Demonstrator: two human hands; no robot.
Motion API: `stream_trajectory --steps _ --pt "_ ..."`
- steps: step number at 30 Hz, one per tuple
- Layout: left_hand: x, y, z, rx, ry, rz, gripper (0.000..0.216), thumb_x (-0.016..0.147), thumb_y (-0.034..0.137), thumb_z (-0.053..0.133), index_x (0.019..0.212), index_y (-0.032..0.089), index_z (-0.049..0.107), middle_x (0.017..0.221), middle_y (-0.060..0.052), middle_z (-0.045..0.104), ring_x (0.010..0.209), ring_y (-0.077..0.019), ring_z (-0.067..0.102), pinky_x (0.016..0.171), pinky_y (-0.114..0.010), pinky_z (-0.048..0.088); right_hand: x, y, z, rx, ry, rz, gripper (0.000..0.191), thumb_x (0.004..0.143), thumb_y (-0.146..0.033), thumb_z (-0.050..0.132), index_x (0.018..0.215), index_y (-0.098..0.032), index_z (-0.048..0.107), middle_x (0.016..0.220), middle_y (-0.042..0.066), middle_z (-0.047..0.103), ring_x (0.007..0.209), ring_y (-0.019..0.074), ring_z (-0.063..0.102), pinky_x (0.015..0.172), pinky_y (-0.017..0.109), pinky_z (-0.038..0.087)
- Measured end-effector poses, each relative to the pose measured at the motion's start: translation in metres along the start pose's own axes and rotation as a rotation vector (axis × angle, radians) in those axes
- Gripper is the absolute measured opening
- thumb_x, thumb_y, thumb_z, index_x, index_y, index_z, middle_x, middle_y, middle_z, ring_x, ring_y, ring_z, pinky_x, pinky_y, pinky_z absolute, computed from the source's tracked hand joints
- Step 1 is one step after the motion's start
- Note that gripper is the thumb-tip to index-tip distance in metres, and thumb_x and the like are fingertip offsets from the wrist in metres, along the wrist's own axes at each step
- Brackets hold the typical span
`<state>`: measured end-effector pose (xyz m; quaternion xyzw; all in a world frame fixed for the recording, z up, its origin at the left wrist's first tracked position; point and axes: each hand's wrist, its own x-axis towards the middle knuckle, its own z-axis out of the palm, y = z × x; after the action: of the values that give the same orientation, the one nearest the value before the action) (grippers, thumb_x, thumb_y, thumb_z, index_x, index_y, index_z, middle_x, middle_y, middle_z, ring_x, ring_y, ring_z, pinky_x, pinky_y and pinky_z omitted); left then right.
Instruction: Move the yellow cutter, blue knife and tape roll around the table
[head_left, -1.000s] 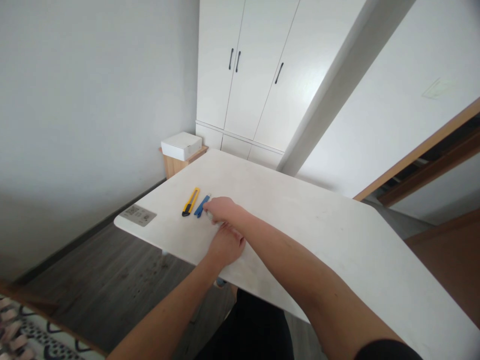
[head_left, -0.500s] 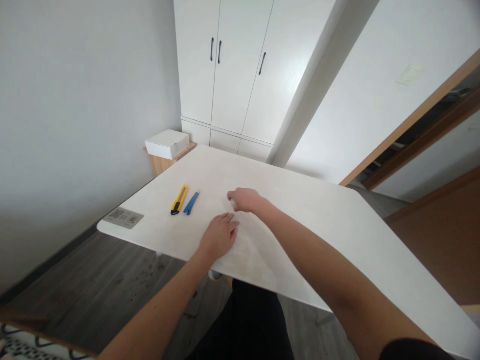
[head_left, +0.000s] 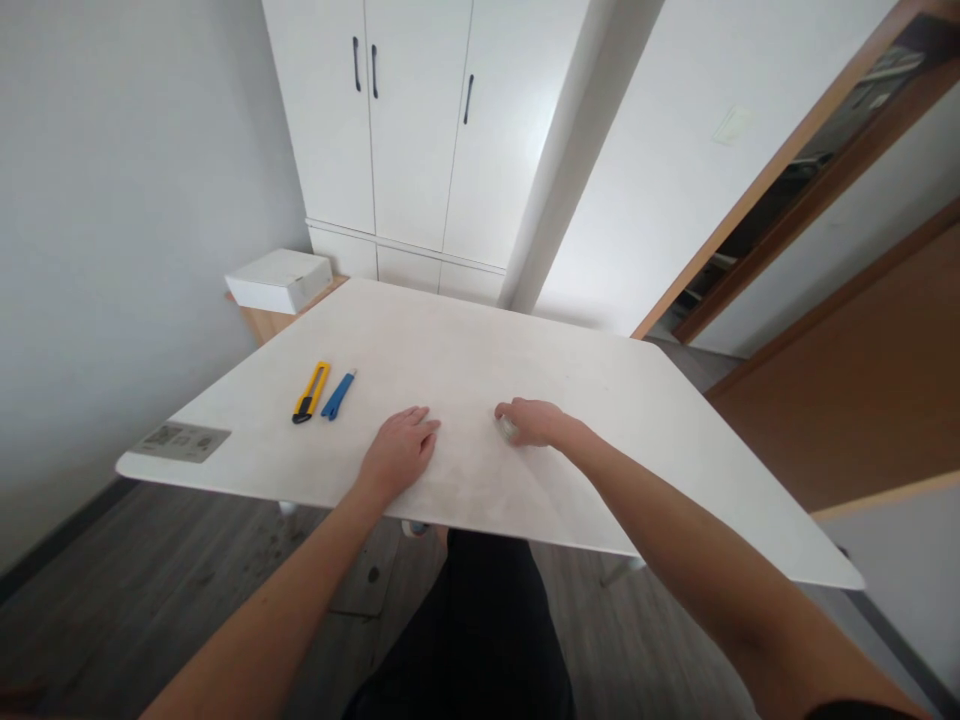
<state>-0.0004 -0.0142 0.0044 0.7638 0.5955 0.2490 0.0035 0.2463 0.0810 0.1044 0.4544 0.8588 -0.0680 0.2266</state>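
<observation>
A white table (head_left: 645,400) fills the middle of the view. My left hand (head_left: 397,450) lies flat on it near the front edge, fingers stretched out, holding nothing. My right hand (head_left: 534,422) rests on the tabletop to the right of it, fingers curled round a small pale object (head_left: 508,429) that I cannot make out. A yellow utility knife (head_left: 310,391) and a blue utility knife (head_left: 338,394) lie side by side on the table, left of my left hand and apart from both hands.
A grey label (head_left: 181,441) sticks to the table's front left corner. A white box (head_left: 279,280) sits on a wooden stand behind the table's left side. White cupboards (head_left: 405,140) stand at the back. A wooden door frame (head_left: 787,170) is to the right.
My right hand has drawn back to the right from beside the blue knife, closed round a small pale object. My left hand has flattened on the table. The view has swung right.
</observation>
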Motion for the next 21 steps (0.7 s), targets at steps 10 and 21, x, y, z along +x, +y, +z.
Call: stream_trajectory --steps 10,21 --pt "0.001 -0.003 0.001 0.070 0.005 0.047 0.038 0.095 0.029 0.044 0.118 0.017 0.072 0.133 -0.015 0.064 0.124 -0.0269 0.059 0.110 -0.044 0.044 -0.034 0.056 0.013 0.126 -0.121 0.233 0.091 0.070 -0.028 0.082 0.148 -0.021 0.036 0.143 0.020 0.050 0.120 0.0346 0.060 0.086 0.039 0.051" --pt "0.001 -0.005 0.004 0.084 0.027 0.060 0.040 0.096 0.032 0.042 0.118 0.016 0.072 0.131 -0.015 0.065 0.123 -0.0265 0.060 0.110 -0.042 0.045 -0.026 0.016 -0.001 0.057 0.138 -0.080 0.074 0.076 -0.026 0.078 0.143 -0.035 0.046 0.141 0.008 0.050 0.108 0.0259 0.065 0.079 0.029 0.050"
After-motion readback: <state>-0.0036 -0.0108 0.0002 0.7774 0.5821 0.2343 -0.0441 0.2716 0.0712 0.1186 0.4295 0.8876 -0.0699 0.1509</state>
